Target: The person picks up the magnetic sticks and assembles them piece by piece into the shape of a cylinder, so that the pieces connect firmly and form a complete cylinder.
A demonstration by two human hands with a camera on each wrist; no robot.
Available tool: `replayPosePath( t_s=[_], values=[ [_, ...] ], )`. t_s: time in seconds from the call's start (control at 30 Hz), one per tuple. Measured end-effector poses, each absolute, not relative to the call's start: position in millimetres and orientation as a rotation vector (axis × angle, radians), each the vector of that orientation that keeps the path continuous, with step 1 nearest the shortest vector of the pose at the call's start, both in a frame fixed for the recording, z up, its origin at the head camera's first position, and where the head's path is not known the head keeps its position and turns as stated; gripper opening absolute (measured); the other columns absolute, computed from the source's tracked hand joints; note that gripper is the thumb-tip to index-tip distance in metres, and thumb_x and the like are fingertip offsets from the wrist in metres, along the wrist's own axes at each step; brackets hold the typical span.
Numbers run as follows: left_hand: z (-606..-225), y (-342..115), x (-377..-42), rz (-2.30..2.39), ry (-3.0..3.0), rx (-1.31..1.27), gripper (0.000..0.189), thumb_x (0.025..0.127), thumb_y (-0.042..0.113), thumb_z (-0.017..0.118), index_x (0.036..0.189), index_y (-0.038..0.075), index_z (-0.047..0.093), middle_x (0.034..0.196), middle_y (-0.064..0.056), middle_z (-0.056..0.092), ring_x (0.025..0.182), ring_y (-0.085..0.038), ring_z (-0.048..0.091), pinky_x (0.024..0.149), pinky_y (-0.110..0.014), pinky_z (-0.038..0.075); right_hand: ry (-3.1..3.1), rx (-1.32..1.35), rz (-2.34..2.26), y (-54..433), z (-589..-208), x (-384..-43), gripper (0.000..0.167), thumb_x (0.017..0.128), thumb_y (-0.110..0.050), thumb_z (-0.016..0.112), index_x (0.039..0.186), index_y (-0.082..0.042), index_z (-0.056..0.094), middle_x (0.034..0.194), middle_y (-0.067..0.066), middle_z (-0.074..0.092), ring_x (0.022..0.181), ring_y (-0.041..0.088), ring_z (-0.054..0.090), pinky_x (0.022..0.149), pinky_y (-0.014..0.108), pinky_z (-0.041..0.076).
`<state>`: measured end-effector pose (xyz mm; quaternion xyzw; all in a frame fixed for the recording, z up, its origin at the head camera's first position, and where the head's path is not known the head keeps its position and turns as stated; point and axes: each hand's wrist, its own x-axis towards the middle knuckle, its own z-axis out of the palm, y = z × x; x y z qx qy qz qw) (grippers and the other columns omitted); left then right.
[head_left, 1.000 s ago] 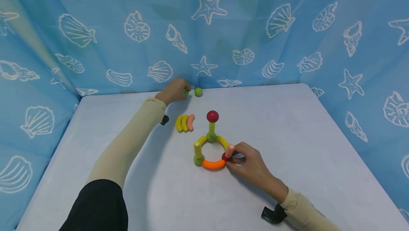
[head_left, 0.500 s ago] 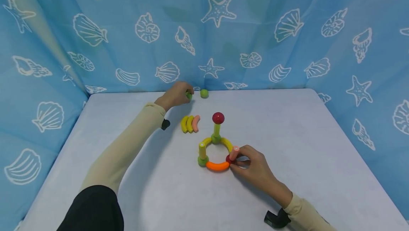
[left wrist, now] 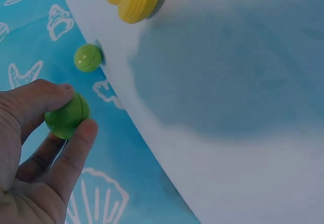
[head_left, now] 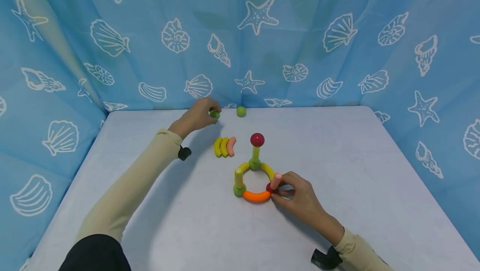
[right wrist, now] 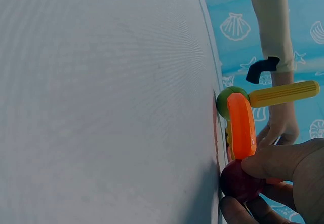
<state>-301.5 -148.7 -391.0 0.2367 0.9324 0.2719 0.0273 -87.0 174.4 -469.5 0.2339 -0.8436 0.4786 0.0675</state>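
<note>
At the far edge of the table, my left hand [head_left: 196, 114] pinches a green ball [left wrist: 68, 116] between thumb and fingers. Another green ball [head_left: 241, 111] lies just to its right. My right hand [head_left: 300, 198] holds a dark red ball [right wrist: 238, 182] at the right corner of a ring of curved sticks. The orange curved stick [head_left: 256, 196] joins that ball to a green ball [head_left: 239, 190] bearing an upright yellow stick [head_left: 238, 178]. At the ring's back, a yellow-green stick [head_left: 256, 154] stands topped by a red ball [head_left: 257, 139]. A pink stick [head_left: 276, 180] rises from the held corner.
Two yellow curved sticks [head_left: 221, 147] and a pink curved stick [head_left: 231, 146] lie side by side, left of the ring. A white cloth covers the table [head_left: 210, 229]. Behind it hangs a blue shell-print curtain [head_left: 225, 12].
My left hand has drawn left with its green ball, widening the gap to the other green ball. The right hand stays on the ring's corner. The head view has shifted slightly.
</note>
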Motion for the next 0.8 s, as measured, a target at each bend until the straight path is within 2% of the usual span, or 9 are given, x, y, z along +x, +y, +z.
replayPosePath(
  t_s=[0.37,0.53,0.8],
  values=[
    [-388.7,-165.3,-259.7,0.935,2.939,0.745,0.025,0.085,0.005,0.077,0.109,0.002,0.073,0.107,-0.010,0.066,0.098,-0.025,0.060,0.085,-0.039,0.053,-2.501,0.722,1.480,172.1,-470.2,-85.9,0.037,0.073,0.006,0.085,0.097,-0.014,0.067,0.099,0.000,0.064,0.091,0.020,0.067,0.071,0.034,0.060],
    [-388.5,-169.2,-241.0,0.971,2.955,0.754,0.024,0.085,0.005,0.078,0.108,0.003,0.073,0.104,-0.009,0.065,0.096,-0.024,0.060,0.083,-0.039,0.054,-2.524,0.684,1.467,172.3,-470.1,-85.0,0.039,0.072,0.008,0.085,0.096,-0.017,0.066,0.098,-0.005,0.063,0.091,0.014,0.066,0.071,0.030,0.059],
    [-389.1,-176.4,-220.3,1.092,2.973,0.728,0.027,0.083,0.003,0.080,0.109,0.003,0.072,0.107,-0.007,0.066,0.098,-0.024,0.061,0.086,-0.044,0.055,-2.549,0.670,1.470,173.1,-467.2,-85.8,0.041,0.072,0.010,0.084,0.095,-0.019,0.065,0.097,-0.008,0.062,0.091,0.012,0.065,0.072,0.028,0.059]
  ],
)
